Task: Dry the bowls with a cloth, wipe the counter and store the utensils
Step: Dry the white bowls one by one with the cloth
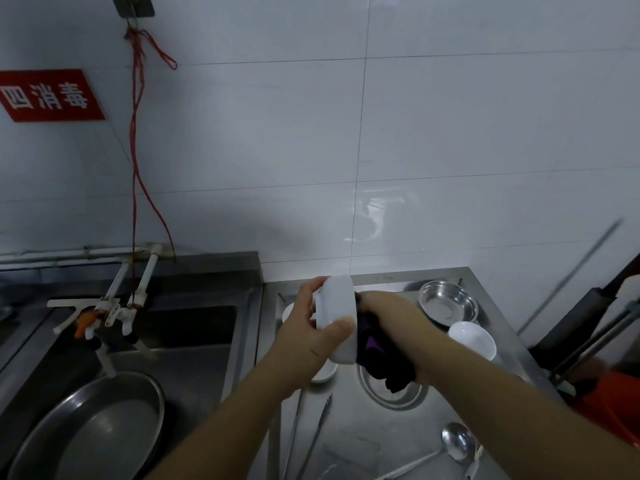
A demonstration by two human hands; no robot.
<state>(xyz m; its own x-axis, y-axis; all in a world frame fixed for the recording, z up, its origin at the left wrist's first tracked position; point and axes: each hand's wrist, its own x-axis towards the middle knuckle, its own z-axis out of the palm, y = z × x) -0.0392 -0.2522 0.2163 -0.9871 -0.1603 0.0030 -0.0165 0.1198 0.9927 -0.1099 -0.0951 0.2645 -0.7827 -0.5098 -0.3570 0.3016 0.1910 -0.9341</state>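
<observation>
My left hand grips a white bowl held on its side above the steel counter, thumb across its rim. My right hand holds a dark purple cloth pressed into the bowl's opening; the cloth hangs down below the hand. Another white bowl and a steel bowl stand at the back right of the counter. A steel dish lies under the cloth. Tongs and a ladle lie near the front.
A white dish sits partly hidden beneath my left wrist. On the left is a sink with white taps and a large steel basin. Dark handles and an orange container stand at the right edge.
</observation>
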